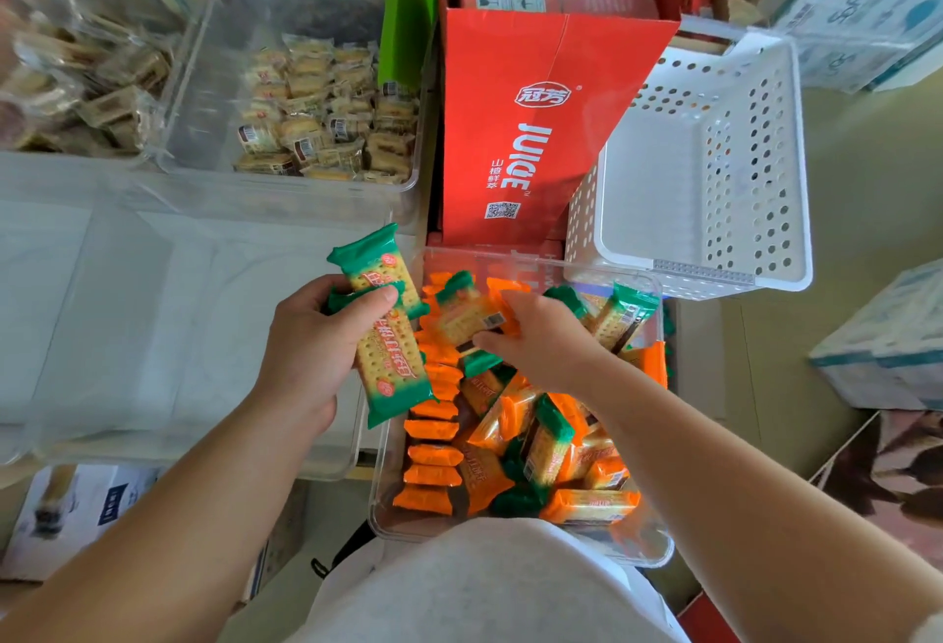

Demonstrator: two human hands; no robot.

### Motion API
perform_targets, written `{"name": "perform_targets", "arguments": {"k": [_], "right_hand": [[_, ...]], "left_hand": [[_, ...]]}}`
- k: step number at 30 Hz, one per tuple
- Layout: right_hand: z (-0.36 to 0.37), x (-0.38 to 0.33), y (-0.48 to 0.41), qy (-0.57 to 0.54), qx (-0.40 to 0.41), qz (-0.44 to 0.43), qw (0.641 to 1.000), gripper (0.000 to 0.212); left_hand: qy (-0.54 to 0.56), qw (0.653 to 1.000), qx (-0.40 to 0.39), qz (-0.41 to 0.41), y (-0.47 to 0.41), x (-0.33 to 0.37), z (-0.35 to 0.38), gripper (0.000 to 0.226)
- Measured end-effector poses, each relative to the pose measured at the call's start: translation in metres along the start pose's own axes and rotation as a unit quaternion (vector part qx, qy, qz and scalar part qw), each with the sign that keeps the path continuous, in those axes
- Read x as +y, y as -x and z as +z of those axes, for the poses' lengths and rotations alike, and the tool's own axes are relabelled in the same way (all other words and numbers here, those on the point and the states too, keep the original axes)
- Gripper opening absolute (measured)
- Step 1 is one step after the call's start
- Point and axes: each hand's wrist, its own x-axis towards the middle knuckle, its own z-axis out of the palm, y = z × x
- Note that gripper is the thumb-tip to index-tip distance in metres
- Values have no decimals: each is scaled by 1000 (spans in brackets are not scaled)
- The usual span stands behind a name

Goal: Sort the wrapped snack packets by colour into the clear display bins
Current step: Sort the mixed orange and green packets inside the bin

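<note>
**Hands full of green, and that grip looks ready to slip**

Hands first: the left hand [311, 351] is curled round two green packets [390, 367], fanned one over the other with the thumb across them, held just over the right edge of the big clear bin [127, 310]. The right hand [541, 341] is down in the mixed bin [388, 525], and its thumb and fingers appear to pinch a third green packet [469, 321] by one side.

Now the dangers, biggest thing first. That big clear bin on the left looks bare inside and sits just beside the mixed bin. A careless drop from the left hand could catch the rim and tumble back among the orange, or fall into the gap between the two.

The mixed bin is heaped, with green buried among orange packets [433, 453]. Dragging the third one out may push its neighbours up over the low wall.

Behind it stand a white basket [714, 157] and a red juice box [520, 132], both close. A wide swing of the right hand could clip either one.

Smallest of all are the wrappers themselves, which look glossy and slick. Two held in a fan may slide apart if a third is added. Orange ends overlap the pinched packet, so one could ride along into the wrong bin.
</note>
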Motion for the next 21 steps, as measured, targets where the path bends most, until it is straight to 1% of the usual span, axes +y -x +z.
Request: {"name": "perform_targets", "arguments": {"k": [2, 3, 5, 6, 7, 8, 9, 10, 13, 19, 20, 21], "right_hand": [[13, -3, -9, -14, -51, 28, 998, 15], [16, -3, -11, -35, -67, 43, 996, 20], [14, 0, -11, -70, -74, 66, 993, 22], [9, 2, -9, -109, -70, 82, 988, 20], [4, 6, -7, -176, -72, 104, 976, 18], [0, 11, -5, -257, -84, 125, 955, 17], [-2, 16, -5, -312, -95, 136, 935, 16], [-4, 20, -4, -322, -98, 136, 932, 15], [8, 21, -6, -301, -104, 132, 939, 11], [47, -3, -10, -383, -73, 145, 909, 20], [48, -3, -10, -376, -71, 146, 912, 20], [45, -1, -10, -349, -72, 140, 924, 18]], "left_hand": [[-3, 1000, -6, 3, 1, 1, 2, 16], [-6, 1000, -10, 4, 1, 0, 2, 17], [-18, 1000, -17, 4, 1, -2, 4, 18], [-27, 999, -21, 5, 1, -3, 5, 17], [-35, 999, -24, 7, 1, -4, 6, 16], [-38, 999, -26, 8, 1, -5, 6, 14], [-40, 999, -27, 8, 1, -6, 7, 13], [-40, 999, -27, 7, 1, -7, 7, 12], [-38, 999, -24, 3, 0, -8, 7, 12], [-50, 998, -21, 6, -4, -6, 5, 15], [-53, 998, -21, 8, -5, -5, 5, 16], [-56, 998, -22, 10, -6, -5, 5, 15]]}}
